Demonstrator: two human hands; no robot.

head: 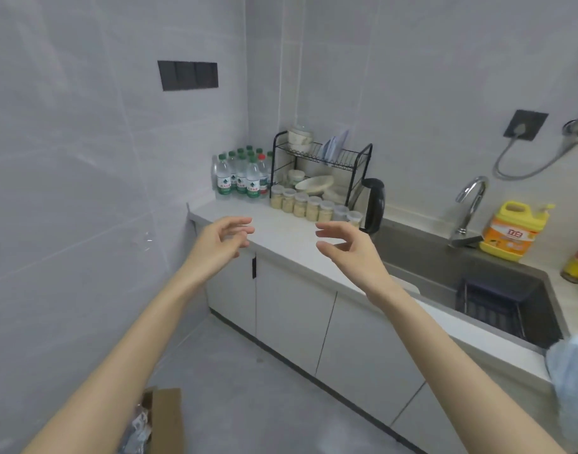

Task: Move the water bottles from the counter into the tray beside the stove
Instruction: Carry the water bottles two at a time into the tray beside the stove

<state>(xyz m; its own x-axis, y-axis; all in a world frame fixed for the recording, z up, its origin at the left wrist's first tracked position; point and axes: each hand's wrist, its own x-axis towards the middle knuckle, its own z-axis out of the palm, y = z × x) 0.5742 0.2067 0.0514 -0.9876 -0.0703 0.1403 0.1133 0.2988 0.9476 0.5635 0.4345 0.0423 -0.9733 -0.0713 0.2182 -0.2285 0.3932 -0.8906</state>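
Head view: the water bottles (245,175) stand upright in a tight cluster at the far left corner of the counter (281,231). Their caps point up and their long axes are vertical. They are close against the side wall and just left of the black dish rack (320,158). Most caps are green; one on the cluster's right side is red.

The front row shows its full height with white and green labels, but the print is too blurred to read. Of the bottles behind, only caps and shoulders show, so the count cannot be told. A row of lidded jars (314,206) with pale contents runs along the counter in front of the rack. A black kettle (373,204) stands at the rack's right end, next to the sink (445,267). A tap (469,208) and a yellow detergent jug (510,231) stand behind the sink. A cardboard box (163,421) on the floor is cut off by the bottom edge. A pale blue object at the right edge is cut off too, and what it is cannot be made out.

Both bare forearms reach forward from the bottom corners. The left hand (222,239) hovers at the counter's near left end, with its palm turned inward. The right hand (350,245) hovers over the counter with its palm facing the left one. Both hands have their fingers spread and loosely curled, and both are empty and well apart from the bottles.
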